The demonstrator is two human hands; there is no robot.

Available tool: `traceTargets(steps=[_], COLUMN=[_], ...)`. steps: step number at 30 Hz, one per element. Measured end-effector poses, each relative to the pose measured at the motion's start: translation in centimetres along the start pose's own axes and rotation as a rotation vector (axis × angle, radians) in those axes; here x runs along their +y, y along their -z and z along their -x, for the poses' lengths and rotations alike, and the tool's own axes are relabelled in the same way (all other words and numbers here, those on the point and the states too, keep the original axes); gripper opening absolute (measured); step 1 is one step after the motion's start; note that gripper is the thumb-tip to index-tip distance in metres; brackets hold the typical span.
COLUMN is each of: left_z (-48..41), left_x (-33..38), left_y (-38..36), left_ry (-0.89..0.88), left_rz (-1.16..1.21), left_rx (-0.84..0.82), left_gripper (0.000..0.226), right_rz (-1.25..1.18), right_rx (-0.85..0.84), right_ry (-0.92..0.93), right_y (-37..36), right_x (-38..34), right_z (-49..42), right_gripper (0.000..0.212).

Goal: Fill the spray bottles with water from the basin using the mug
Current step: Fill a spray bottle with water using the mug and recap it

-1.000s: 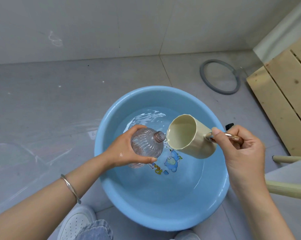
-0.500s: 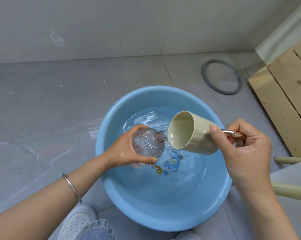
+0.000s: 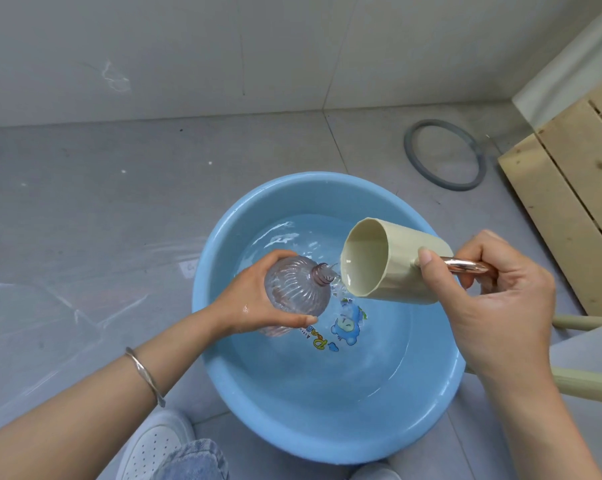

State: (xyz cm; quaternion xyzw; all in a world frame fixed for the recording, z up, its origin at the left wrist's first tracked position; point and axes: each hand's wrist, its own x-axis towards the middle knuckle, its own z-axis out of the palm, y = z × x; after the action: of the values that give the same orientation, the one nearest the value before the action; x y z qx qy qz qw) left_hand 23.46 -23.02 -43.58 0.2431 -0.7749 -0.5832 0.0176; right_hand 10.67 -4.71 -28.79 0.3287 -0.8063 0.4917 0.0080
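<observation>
A round blue basin (image 3: 327, 441) holding water sits on the grey floor in front of me. My left hand (image 3: 247, 301) grips a clear ribbed bottle (image 3: 294, 289) with no cap, tilted over the water with its neck pointing right. My right hand (image 3: 497, 306) holds the cream mug (image 3: 393, 263) by its metallic handle. The mug lies tipped on its side, its rim right at the bottle's neck, and a thin stream of water runs from the rim onto the neck.
A grey ring (image 3: 445, 154) lies on the floor beyond the basin. A wooden pallet (image 3: 576, 188) stands at the right. Pale stool legs (image 3: 590, 382) sit by my right forearm. Clear plastic sheeting (image 3: 50, 317) covers the floor at left. My white shoe (image 3: 154, 445) is below.
The mug has risen a little and tipped further, and water now trickles from its rim at the bottle's neck. The bottle and left hand have stayed almost in place.
</observation>
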Motion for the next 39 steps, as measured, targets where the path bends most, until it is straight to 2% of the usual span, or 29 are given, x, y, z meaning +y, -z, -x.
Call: traceTargets(steps=[15, 22, 26, 29, 39], left_z=[0.0, 0.1, 0.0, 0.0, -0.2], left_x=[0.0, 0.3, 0.2, 0.2, -0.1], left_y=[0.0, 0.0, 0.0, 0.1, 0.0], left_ry=[-0.006, -0.013, -0.009, -0.014, -0.004], left_rz=[-0.002, 0.030, 0.049, 0.061, 0.083], left_rx=[0.006, 0.010, 0.016, 0.024, 0.034], left_gripper=[0.086, 0.083, 0.085, 0.086, 0.086], right_rz=[0.015, -0.191, -0.217, -0.144, 0.393], right_rx=[0.006, 0.076, 0.119, 0.093, -0.075], right_ry=[0.031, -0.242, -0.302, -0.239, 0.268], right_y=[-0.1, 0.2, 0.4, 0.3, -0.7], right_x=[0.3, 1.7, 3.0, 3.9, 5.5], right_z=[-0.1, -0.1, 0.1, 0.5, 1.9], right_gripper=[0.038, 0.036, 0.043, 0.040, 0.032])
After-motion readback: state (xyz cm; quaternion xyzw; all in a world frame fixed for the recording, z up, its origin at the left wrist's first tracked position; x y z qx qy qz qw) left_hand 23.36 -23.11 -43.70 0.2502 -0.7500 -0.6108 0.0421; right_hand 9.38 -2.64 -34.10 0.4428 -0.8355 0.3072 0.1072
